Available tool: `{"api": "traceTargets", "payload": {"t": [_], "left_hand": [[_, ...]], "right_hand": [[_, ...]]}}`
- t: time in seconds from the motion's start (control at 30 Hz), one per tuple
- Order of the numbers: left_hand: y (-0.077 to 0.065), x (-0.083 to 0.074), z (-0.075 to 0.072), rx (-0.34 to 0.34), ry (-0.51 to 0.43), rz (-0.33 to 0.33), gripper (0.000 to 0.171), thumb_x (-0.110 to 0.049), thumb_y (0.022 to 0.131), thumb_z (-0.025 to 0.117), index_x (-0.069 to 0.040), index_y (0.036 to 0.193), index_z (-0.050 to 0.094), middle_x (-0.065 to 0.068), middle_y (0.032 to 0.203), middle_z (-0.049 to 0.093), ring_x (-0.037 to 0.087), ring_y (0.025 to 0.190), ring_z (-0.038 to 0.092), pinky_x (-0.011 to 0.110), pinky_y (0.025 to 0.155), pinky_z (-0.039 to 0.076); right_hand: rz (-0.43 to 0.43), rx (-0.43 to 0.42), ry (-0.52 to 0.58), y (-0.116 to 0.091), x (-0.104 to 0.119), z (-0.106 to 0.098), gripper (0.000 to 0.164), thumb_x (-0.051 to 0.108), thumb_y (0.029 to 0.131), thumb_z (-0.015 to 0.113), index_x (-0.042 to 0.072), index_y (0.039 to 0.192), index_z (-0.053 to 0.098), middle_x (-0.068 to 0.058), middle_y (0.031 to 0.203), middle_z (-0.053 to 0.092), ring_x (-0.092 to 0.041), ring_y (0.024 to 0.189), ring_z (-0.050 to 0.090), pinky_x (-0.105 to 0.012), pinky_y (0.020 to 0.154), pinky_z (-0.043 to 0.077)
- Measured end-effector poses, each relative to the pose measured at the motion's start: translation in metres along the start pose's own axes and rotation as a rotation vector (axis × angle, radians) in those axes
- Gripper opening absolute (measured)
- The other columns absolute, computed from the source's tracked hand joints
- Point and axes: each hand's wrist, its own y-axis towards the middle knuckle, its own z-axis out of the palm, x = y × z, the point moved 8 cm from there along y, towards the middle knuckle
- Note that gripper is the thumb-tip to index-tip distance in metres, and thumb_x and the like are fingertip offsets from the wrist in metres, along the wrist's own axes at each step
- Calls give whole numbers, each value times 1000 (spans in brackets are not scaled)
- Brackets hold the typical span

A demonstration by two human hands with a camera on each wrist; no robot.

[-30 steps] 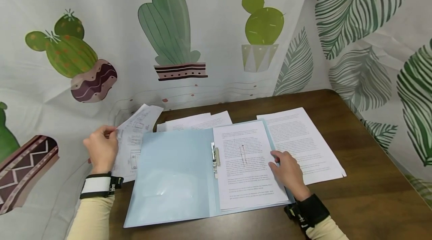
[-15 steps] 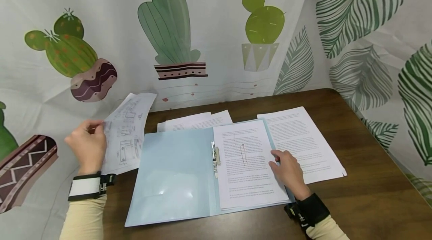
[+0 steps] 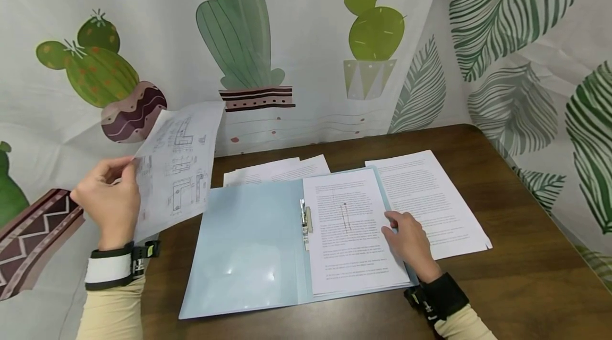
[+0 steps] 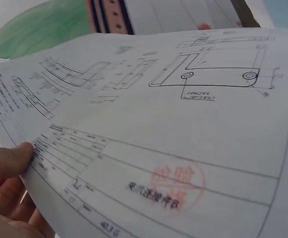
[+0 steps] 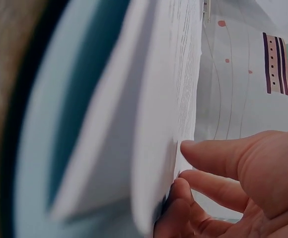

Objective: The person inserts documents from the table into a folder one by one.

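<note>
My left hand pinches the left edge of a sheet of paper printed with technical drawings, raised above the table's left side. In the left wrist view the sheet spreads wide, with a red round stamp showing through and the thumb on its edge. A light blue folder lies open, with printed pages on its right half beside a metal clip. My right hand rests at the pages' right edge, fingers loosely bent. Close up, its thumb and fingertips touch the pages.
Printed papers lie on the brown table to the folder's right. More sheets stick out behind the folder. A white curtain with cactus prints hangs at the back.
My left hand has lifted the drawing sheet up and to the left, away from behind the folder's left cover. The right hand has stayed in place.
</note>
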Motion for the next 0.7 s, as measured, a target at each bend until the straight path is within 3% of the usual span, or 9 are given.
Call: {"api": "traceTargets", "payload": {"t": [0.1,0.17,0.27,0.43,0.53,0.7], "left_hand": [[-2,-15,-3,13,-87,-41,12,-9,90,78,3,90,81,-5,80,76,-19,68,59,8,84,36],[-3,-19,-1,39,-166,-83,14,-8,90,79,6,92,79,-10,80,75,-12,68,64,7,71,45],[-5,-7,6,98,-316,-198,19,-9,87,83,7,97,78,-9,81,76,0,69,69,12,64,51],[-16,6,24,171,-642,-390,30,-3,79,88,13,100,74,6,85,78,14,71,72,17,61,54],[-22,5,31,193,-727,-441,32,-2,77,89,13,100,73,10,86,78,16,70,71,17,56,52],[-33,-1,42,229,-780,-511,32,-2,77,88,12,101,72,12,91,77,17,73,72,19,54,52]], "right_hand": [[0,-4,16,0,1,-3,41,9,94,70,-6,131,65,-12,94,58,-22,73,51,-33,60,38],[3,-11,22,0,1,-5,41,10,94,70,-6,131,65,-13,94,60,-22,73,52,-33,60,39],[9,-20,25,0,1,-7,40,11,95,70,-6,131,65,-13,96,61,-23,75,54,-33,62,41],[31,-27,20,-1,0,-8,39,13,95,69,-4,130,66,-12,96,62,-23,78,56,-33,63,41],[34,-30,20,-2,0,-8,38,14,96,69,-4,130,67,-12,96,63,-24,79,56,-33,64,41],[23,-52,31,-3,2,-12,36,15,97,67,-4,128,67,-14,96,64,-24,79,58,-33,64,42]]}}
